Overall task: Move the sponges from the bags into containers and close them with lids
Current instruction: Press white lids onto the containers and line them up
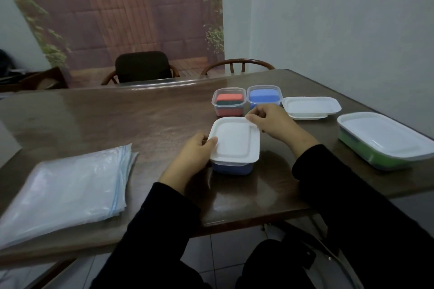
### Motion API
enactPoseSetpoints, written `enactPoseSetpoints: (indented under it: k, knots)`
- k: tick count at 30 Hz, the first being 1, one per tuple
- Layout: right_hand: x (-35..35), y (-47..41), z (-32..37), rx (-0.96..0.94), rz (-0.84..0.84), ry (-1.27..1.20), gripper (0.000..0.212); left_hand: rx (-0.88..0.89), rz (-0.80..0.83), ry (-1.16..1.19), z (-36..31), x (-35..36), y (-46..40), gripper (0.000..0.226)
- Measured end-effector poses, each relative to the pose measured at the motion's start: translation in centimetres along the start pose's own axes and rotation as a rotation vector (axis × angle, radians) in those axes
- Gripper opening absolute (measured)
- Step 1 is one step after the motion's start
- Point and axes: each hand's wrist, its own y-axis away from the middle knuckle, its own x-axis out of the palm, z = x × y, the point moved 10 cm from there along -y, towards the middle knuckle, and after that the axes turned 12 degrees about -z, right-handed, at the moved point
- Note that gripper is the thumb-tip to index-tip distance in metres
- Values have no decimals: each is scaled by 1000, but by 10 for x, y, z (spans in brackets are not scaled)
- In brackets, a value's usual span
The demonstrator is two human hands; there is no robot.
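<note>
A white lid lies on top of a clear container holding a blue sponge, near the table's front. My left hand grips the lid's near-left edge, thumb on top. My right hand pinches its far-right corner. Behind stand two open containers, one with a red sponge and one with a blue sponge. Loose white lids are stacked to their right. A larger container with a green sponge sits lidded at the right.
A pile of flat clear zip bags lies at the front left of the brown table. Two chairs stand beyond the far edge. A bag rests on the floor by my knees.
</note>
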Motion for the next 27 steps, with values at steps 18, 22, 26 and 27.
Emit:
enactPoseSetpoints:
  k: [18, 22, 26, 27]
  knots:
    - [11, 91, -17, 284, 47, -98, 42, -132, -17, 48, 11, 1, 18, 35]
    - [14, 89, -19, 290, 46, -128, 42, -186, -5, 160, 14, 3, 19, 30]
    - [14, 89, -19, 311, 163, -33, 42, -175, 54, 22, 10, 0, 24, 41]
    - [13, 87, -20, 313, 196, 9, 45, -168, 82, -65, 10, -1, 25, 47]
